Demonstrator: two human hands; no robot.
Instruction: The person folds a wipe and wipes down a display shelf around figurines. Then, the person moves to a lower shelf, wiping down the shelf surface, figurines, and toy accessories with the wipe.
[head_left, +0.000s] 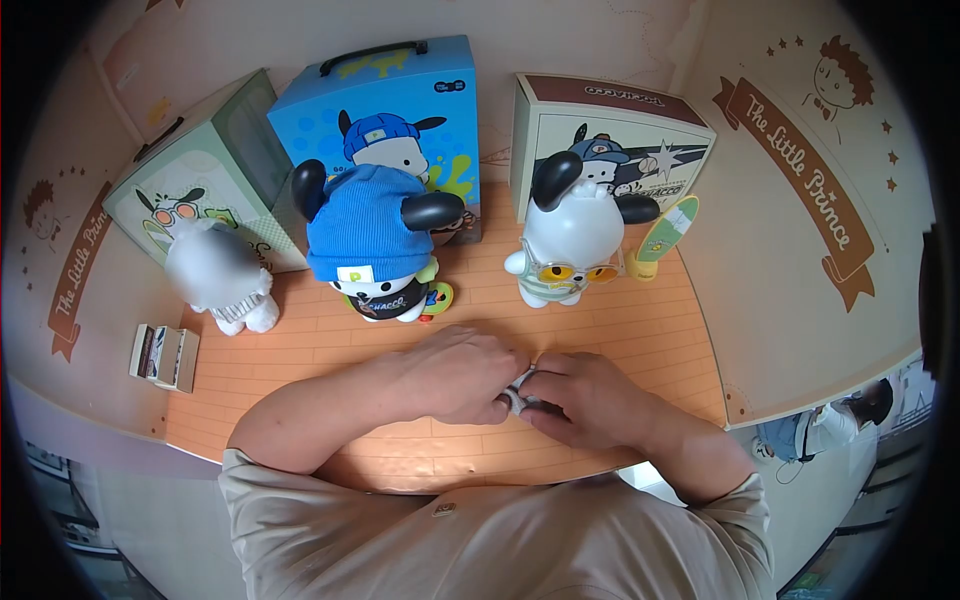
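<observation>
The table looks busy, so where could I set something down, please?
Bare patches lie right of the right hand, below the surfboard, and between the small boxes and left forearm. The table's back is crowded with boxes and figures.

1. Straight up twelve o'clock from the left hand (470, 370) and right hand (580, 395), a lane runs between blue-hatted figure (370, 225) and sunglasses figure (575, 225)!
2. Ten o'clock, white figure (235, 305) blocks; small boxes (165, 357) guard nine.
3. Two o'clock, bare desk (665, 340) opens, then right wall (760, 270) stops everything.

Ribbed matt blue cloth hat (366, 225)
</observation>
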